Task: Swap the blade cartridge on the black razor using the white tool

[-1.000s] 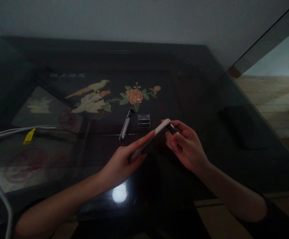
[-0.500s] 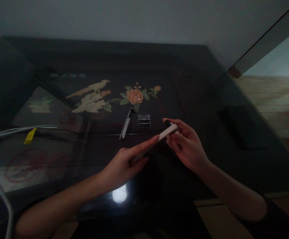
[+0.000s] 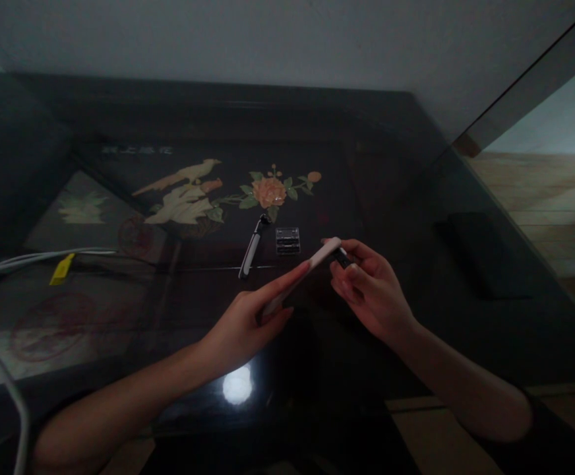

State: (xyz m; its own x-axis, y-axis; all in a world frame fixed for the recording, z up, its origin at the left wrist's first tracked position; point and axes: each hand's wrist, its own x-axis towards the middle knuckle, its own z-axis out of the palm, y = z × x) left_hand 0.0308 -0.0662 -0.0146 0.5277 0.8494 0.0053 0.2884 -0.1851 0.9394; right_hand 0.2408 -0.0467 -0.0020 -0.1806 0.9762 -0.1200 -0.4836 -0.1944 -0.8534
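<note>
Above the dark table, head view: both bare hands raised over the glossy top, meeting near the middle of the picture.
Left hand (image 3: 241,323): fingers closed along the lower end of a white handle (image 3: 301,276), forefinger stretched up its length, thumb underneath (grip firm, not loose).
White handle: slim and pale, tilted up and to the right, clear of the table, upper end touching the right hand's fingers.
Right hand (image 3: 369,293): fingers drawn narrow, pinching a small dark piece (image 3: 343,258) right at the handle's upper tip.
Small dark piece: black, mostly hidden by fingertips; whether joined to the handle or only pressed against it, cannot tell.
Table (image 3: 416,198): black and shiny, inlaid with a pale bird and an orange flower (image 3: 268,191), bright round lamp reflection near the front edge.
Second handle (image 3: 251,249): white and black, lying flat on the table just beyond the hands, below the flower.
Clear case (image 3: 287,240): small, see-through, just right of the lying handle, near the held handle's tip yet apart from it.
Left edge: white cables (image 3: 35,258) running in from the side, a yellow tag (image 3: 60,270) beside them.
Right side: flat dark slab (image 3: 485,254) lying on the table (too dim to identify), well apart from the hands.
</note>
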